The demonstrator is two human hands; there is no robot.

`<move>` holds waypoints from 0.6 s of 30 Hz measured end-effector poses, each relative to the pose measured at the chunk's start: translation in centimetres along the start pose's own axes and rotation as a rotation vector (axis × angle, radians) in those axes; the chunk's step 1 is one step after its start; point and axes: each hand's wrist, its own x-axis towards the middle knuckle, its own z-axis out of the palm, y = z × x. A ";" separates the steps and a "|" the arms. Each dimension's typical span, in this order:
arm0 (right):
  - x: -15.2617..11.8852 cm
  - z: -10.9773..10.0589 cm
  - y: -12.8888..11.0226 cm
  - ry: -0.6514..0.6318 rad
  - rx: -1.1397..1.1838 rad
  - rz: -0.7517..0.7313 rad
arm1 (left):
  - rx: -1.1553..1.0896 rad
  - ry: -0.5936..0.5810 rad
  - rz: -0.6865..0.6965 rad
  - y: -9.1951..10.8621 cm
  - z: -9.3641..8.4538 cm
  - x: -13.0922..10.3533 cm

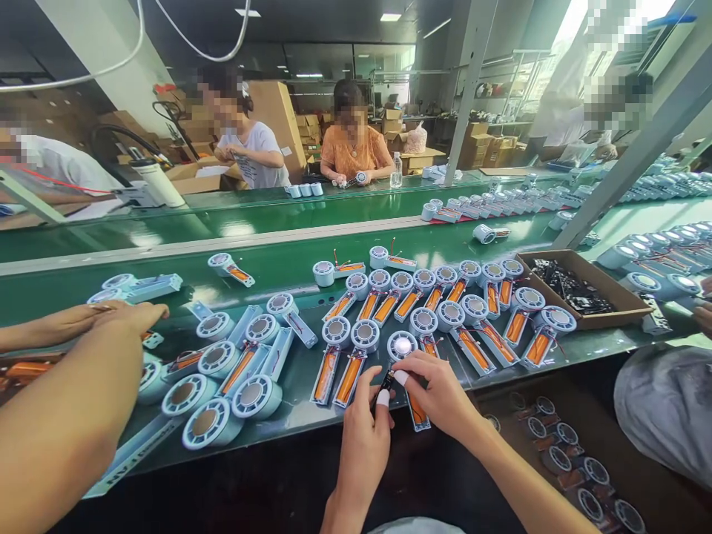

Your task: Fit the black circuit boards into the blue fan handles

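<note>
Between the fingers of my left hand (368, 434) is a small black part (387, 380), pinched near the front edge of the bench. My right hand (431, 393) meets it from the right, thumb and forefinger closed at the part's upper end. White covers show on some fingertips. Just behind both hands lies a light blue fan unit (401, 345), its orange battery section partly hidden by my right hand. Two similar units (365, 336) with orange batteries lie to the left of it.
Many fan units (470, 269) cover the green bench (267, 241). A cardboard box (584, 285) of black parts stands right. Another person's arms (72, 415) reach in at left. A box of fans (564, 460) sits below right. People work across the bench.
</note>
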 end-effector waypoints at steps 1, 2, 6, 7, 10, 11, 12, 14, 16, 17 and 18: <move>0.0 0.0 0.0 0.002 0.002 0.001 | -0.030 0.004 -0.012 0.0 0.1 0.0; -0.1 0.0 0.0 0.003 0.000 0.001 | -0.052 0.010 -0.019 0.0 0.1 -0.1; -0.5 0.2 0.3 -0.007 -0.034 -0.015 | -0.126 0.012 -0.043 -0.1 0.2 0.0; -0.6 0.3 0.4 -0.010 -0.042 -0.025 | -0.141 0.004 -0.048 -0.1 0.1 0.1; -1.0 0.4 0.7 -0.029 -0.051 -0.068 | -0.181 -0.027 -0.069 0.0 -0.1 0.3; -1.1 0.4 0.8 -0.038 -0.049 -0.085 | -0.193 -0.040 -0.079 0.1 -0.2 0.3; -1.2 0.3 0.9 -0.048 -0.047 -0.100 | -0.206 -0.056 -0.090 0.2 -0.2 0.4; -1.3 0.2 1.0 -0.067 -0.042 -0.128 | -0.234 -0.087 -0.110 0.2 -0.2 0.7; -1.3 0.1 1.1 -0.081 -0.036 -0.149 | -0.266 -0.111 -0.129 0.2 -0.1 1.0; -1.3 0.0 1.1 -0.084 -0.033 -0.157 | -0.283 -0.121 -0.141 0.2 0.0 1.1; -1.4 0.0 1.1 -0.087 -0.031 -0.163 | -0.301 -0.130 -0.156 0.1 0.1 1.3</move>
